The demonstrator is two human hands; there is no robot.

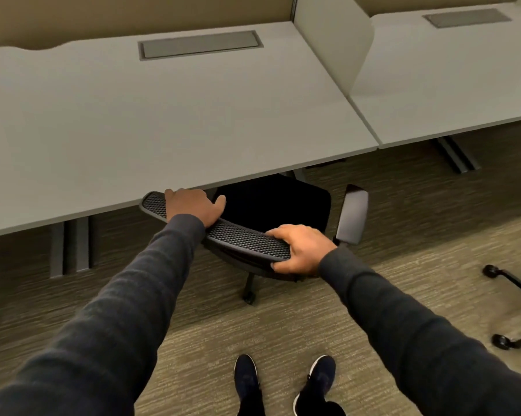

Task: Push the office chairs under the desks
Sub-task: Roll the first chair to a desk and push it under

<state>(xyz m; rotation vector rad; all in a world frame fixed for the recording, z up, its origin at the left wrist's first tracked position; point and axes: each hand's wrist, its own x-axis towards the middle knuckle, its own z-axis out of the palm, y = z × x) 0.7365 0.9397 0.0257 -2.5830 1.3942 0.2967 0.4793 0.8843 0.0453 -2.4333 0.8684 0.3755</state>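
A black office chair [271,205] stands partly under the grey desk [151,115], its seat half hidden by the desk's front edge. The top of its mesh backrest [238,238] runs across the middle of the view. My left hand [193,207] lies over the backrest's left end, fingers curled over the top. At the right end, my right hand [301,250] grips the rim with the thumb underneath. The chair's right armrest [354,213] sticks out past the desk edge. One caster [248,297] shows below the seat.
A second grey desk [451,79] adjoins on the right behind a low divider panel [334,40]. The base legs and casters of another chair [502,340] show at the right edge. Desk legs [70,244] stand left of the chair. My feet [283,382] are on the carpet.
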